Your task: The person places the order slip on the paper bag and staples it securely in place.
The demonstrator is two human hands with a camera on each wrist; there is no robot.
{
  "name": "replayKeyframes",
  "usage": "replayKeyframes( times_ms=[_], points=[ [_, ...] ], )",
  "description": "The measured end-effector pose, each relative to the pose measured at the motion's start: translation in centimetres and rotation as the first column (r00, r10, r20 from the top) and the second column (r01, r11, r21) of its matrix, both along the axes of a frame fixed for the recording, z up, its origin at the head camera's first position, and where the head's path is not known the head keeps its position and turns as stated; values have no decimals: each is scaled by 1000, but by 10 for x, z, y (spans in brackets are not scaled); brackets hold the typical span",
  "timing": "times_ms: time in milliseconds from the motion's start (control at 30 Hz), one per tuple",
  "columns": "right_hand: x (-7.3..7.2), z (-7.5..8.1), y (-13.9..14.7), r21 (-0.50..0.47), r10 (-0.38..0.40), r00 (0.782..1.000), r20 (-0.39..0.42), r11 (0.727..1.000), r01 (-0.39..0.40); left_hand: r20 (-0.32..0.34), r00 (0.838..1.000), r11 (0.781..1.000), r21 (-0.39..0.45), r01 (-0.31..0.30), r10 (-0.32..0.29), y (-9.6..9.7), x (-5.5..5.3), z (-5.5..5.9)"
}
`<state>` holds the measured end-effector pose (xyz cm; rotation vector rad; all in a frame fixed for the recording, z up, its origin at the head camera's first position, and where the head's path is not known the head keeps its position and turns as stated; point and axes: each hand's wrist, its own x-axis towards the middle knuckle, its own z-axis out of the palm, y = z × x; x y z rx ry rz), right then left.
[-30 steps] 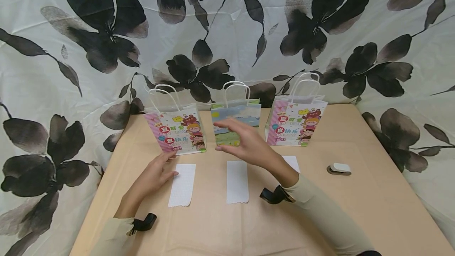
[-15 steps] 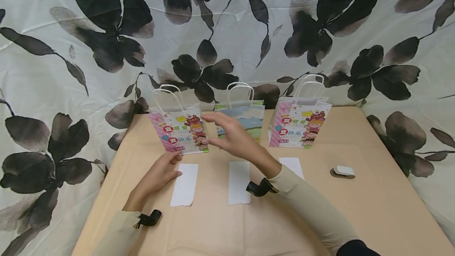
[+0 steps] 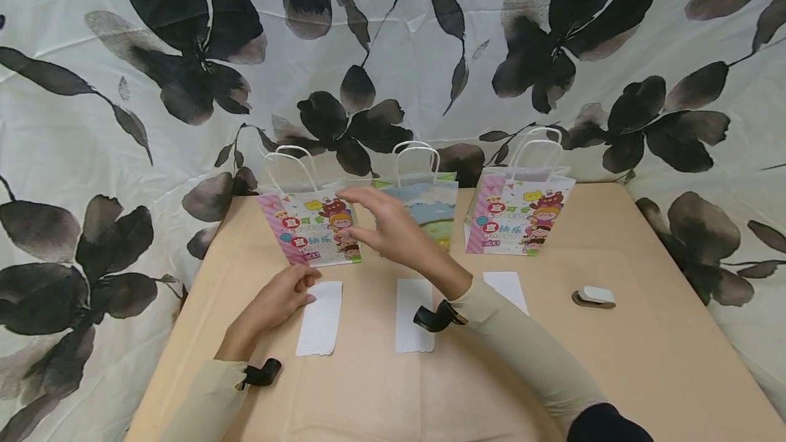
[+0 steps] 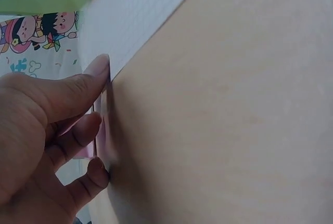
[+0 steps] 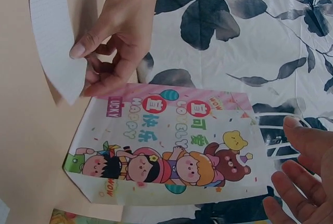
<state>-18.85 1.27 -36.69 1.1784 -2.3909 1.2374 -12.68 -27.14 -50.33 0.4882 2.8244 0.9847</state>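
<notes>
At the front of the left paper gift bag (image 3: 310,227), my left hand (image 3: 279,302) pinches the near edge of a small white sheet of paper (image 3: 319,319). Its thumb lies on top while the fingers curl at the edge, and the right wrist view shows the sheet (image 5: 52,37) bowed. My right hand (image 3: 387,227) hovers with fingers apart by that bag's right side, holding nothing. Cartoon characters and a pink stripe show on the bag (image 5: 166,146). Partly behind the right hand stands a landscape-printed gift bag (image 3: 432,207).
A third gift bag (image 3: 518,213), printed like the left one, stands at the right. Before the bags lie a middle paper sheet (image 3: 411,333) and a right paper sheet (image 3: 503,286), partly covered by my sleeve. A small white-and-grey stapler (image 3: 593,297) lies farther right on the table (image 3: 651,360).
My right hand has moved left from in front of the middle bag to the left bag's side. My left fingers have drawn in from the bag's bottom edge and curled at the paper.
</notes>
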Motion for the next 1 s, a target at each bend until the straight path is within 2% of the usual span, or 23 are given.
replayKeyframes(
  times_ms=[200, 367, 500, 600, 767, 900, 1000],
  points=[
    [-4, -1, -9, -10, -27, 1000, 3, 1000, 27, 8, 1000, 1000, -19, -4, 4, 0, 3, -2],
    [-10, -1, -17, -39, -22, 1000, 5, 999, 22, 56, 995, 991, 100, -93, 88, -5, 9, 3],
    [-14, -2, -20, -66, -10, 1000, -7, 998, 10, 102, 986, 956, 248, -155, 134, -10, 8, 11],
    [-15, -2, -23, -69, -19, 1000, 4, 997, 19, 112, 981, 916, 354, -191, 161, -11, 6, 21],
    [-18, 0, -30, -9, -45, 998, 54, 999, 46, 73, 970, 853, 464, -240, 233, -11, 1, 42],
    [-20, 0, -37, 49, -54, 994, 95, 998, 49, 15, 955, 832, 488, -265, 296, -8, -4, 59],
    [-22, -1, -41, 61, -70, 993, 91, 996, 65, -34, 944, 821, 503, -268, 329, -4, -9, 70]
  ],
)
